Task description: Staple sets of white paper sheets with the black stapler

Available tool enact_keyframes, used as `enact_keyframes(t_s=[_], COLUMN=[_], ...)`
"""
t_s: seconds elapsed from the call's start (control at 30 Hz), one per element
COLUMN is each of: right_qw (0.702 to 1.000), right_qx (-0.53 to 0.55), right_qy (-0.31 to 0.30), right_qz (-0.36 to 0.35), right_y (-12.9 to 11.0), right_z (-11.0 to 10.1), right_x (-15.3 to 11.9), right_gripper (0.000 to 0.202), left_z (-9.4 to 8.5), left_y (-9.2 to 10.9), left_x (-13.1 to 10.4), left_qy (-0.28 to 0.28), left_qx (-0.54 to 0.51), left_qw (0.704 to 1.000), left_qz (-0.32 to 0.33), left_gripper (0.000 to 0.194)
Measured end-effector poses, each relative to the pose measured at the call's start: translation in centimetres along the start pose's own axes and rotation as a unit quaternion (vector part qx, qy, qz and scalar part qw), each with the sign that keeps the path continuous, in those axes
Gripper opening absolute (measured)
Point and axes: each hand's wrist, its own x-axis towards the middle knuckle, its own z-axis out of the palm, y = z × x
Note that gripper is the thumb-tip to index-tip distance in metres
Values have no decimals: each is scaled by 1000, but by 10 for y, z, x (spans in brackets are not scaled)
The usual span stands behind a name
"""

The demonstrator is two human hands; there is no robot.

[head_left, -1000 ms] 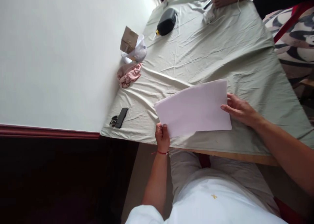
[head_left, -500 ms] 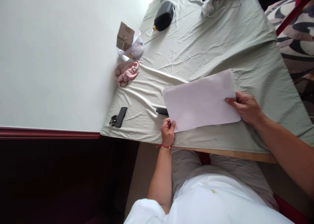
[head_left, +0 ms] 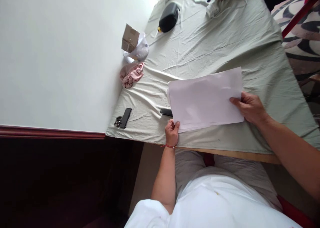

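White wall (head_left: 60,58) beside cloth-covered table (head_left: 197,48)

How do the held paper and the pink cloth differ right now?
The paper is white; the cloth is pink. The paper is spread nearly flat, while the cloth lies crumpled. The left hand and right hand grip the paper; neither touches the cloth.

Seemingly a home, cloth-draped table (head_left: 200,48) against plain white wall (head_left: 62,54), patterned floor covering (head_left: 301,41) beyond

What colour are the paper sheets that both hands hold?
The paper sheets look white, showing best in the head view.
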Motion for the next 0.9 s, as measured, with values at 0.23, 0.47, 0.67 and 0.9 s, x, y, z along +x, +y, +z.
enact_keyframes(t_s=[0.23, 0.47, 0.67, 0.9], right_qw=[997, 1000, 999, 998], right_qx=[60, 8, -14, -45], right_qy=[30, 29, 29, 34], right_qz=[25, 6, 9, 0], right_y=[-8, -5, -9, -8], right_z=[2, 1, 2, -1], right_x=[-1, -1, -3, -3], right_gripper=[27, 27, 26, 26], left_z=[2, 1, 0, 4], left_y=[0, -2, -8, -1], left_x=[-1, 2, 2, -1], left_qy=[-23, 21, 44, 16], left_qx=[-68, 24, 30, -110], left_qw=[997, 999, 998, 994], left_qz=[-17, 21, 22, -7], left_gripper=[45, 43, 47, 43])
